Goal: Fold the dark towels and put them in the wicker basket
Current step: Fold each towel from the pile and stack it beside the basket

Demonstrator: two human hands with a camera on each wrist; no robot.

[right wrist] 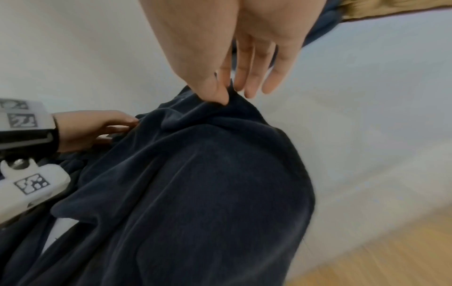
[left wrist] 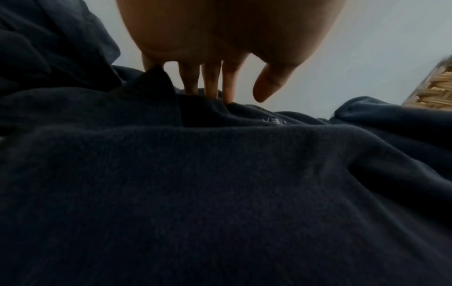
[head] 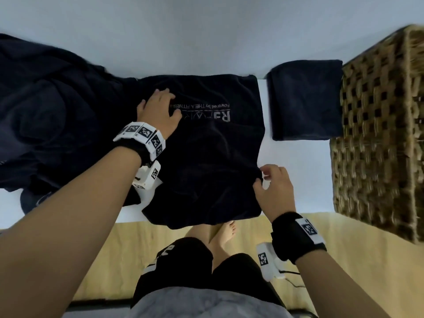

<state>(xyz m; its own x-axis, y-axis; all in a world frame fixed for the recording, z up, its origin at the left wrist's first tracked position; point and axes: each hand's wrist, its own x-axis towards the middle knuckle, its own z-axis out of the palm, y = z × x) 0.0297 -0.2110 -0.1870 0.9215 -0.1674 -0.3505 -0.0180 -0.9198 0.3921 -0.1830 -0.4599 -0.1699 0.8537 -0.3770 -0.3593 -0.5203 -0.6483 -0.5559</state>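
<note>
Right hand (head: pixel 274 191) pinches towel (head: pixel 206 157) edge; left hand (head: pixel 158 111) seemingly presses flat.

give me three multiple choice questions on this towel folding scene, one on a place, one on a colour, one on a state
1. Where does the folded towel lie?
A. inside the basket
B. on the white surface beside the basket
C. on the floor

2. What colour is the lettering on the spread towel?
A. red
B. yellow
C. pale grey

3. What is the right hand doing?
A. pinching the spread towel's edge
B. resting flat on the basket
C. hanging free of everything

Answers:
1. B: the head view shows it on the surface, left of the basket.
2. C: the printed letters read pale grey on dark cloth.
3. A: the right wrist view shows thumb and finger closed on a fold of cloth, while the left hand rests on the towel.
</note>
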